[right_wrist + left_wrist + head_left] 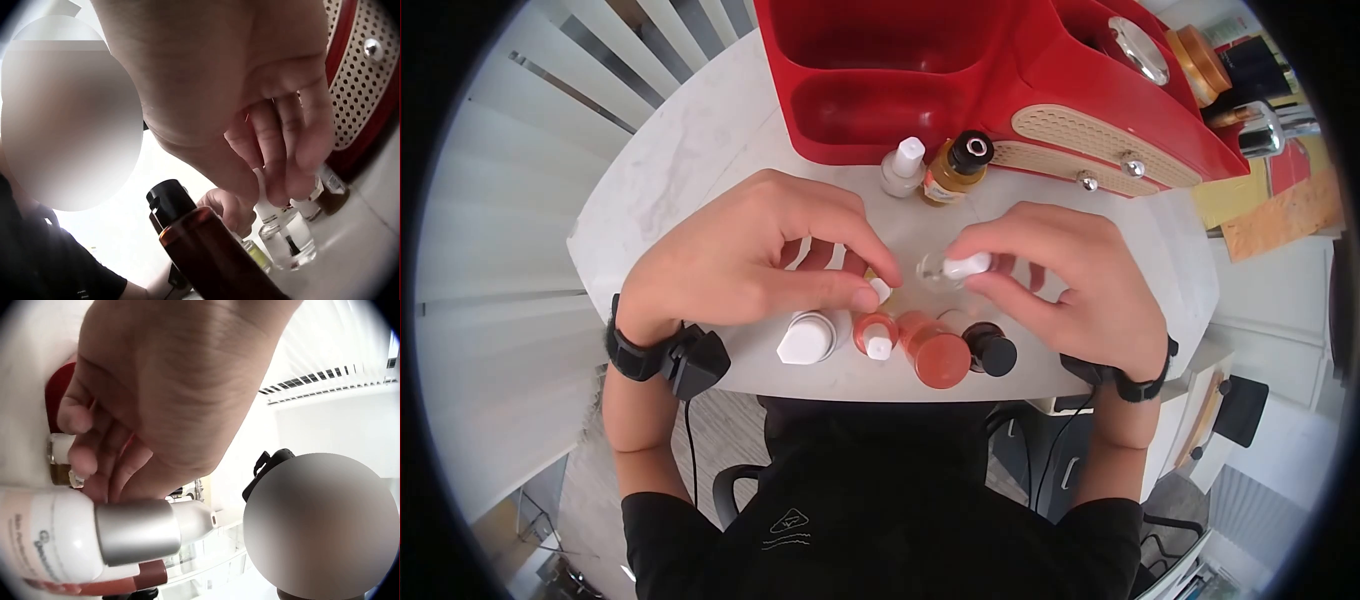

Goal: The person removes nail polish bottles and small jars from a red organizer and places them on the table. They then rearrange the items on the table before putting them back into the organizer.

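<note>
My right hand (1065, 265) pinches the white cap (967, 265) of a clear nail polish bottle between thumb and fingers. The bottle (297, 240) stands on the table, and a dark brush shows through its glass in the right wrist view. My left hand (765, 250) pinches the white cap (881, 291) of another small bottle between thumb and forefinger. Yellow shows on that small bottle (257, 255) below the left fingers in the right wrist view. The hands face each other across the table, a short gap between their fingertips.
Nearest me stand a white bottle (808, 340), an orange bottle (870, 325), a coral bottle (937, 355) and a black-capped dark bottle (992, 352). Farther back are a white-capped bottle (902, 170) and an amber bottle (952, 175), against a red organizer (880, 110) with drawers.
</note>
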### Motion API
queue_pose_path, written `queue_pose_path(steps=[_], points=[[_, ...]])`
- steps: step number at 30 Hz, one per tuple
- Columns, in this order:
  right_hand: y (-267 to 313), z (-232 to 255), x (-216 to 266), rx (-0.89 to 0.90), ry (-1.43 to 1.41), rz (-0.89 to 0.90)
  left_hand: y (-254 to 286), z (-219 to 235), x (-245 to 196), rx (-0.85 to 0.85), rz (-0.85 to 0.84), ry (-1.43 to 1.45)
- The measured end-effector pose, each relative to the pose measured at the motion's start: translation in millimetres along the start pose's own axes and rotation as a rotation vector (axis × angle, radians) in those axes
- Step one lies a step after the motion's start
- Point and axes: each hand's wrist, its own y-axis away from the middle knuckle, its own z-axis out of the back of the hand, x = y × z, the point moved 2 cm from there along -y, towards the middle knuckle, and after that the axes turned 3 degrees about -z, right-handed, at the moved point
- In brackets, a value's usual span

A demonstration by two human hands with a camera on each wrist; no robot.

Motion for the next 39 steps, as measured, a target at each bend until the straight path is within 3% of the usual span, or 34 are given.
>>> queue_pose_path(steps=[7, 13, 16, 18, 20, 22, 23, 25, 28, 35, 39], points=[[-4, -7, -2, 0.116, -0.187, 0.061, 1, 1, 8, -0.039, -0.1, 0.0], [-10, -12, -3, 0.129, -0.223, 0.084, 1, 5, 0, 0.004, 0.023, 0.053], [-7, -15, -8, 0.147, -0.355, -0.009, 1, 5, 7, -0.114, 0.036, 0.052], [-7, -15, -7, 0.146, -0.358, 0.005, -2, 7, 10, -0.298, 0.072, 0.073], [-7, -14, -10, 0.146, -0.361, 0.021, -7, 3, 17, -0.356, 0.053, 0.068], [-5, -11, -18, -0.025, -0.291, 0.074, -12, 1, 15, -0.412, 0.034, 0.066], [-6, -10, -16, -0.025, -0.29, 0.075, -15, 0, 12, -0.416, 0.037, -0.064], [-8, -3, -11, -0.278, -0.149, 0.009, -21, -3, 13, -0.418, 0.043, -0.191], [-14, -12, -8, -0.33, -0.111, -0.094, -28, -9, 21, -0.415, -0.03, -0.237], [-22, -19, -17, -0.402, 0.005, -0.086, -7, 0, 11, -0.363, -0.043, -0.359], [-24, -19, -17, -0.471, 0.23, 0.042, 17, 11, 1, -0.24, 0.027, -0.285]])
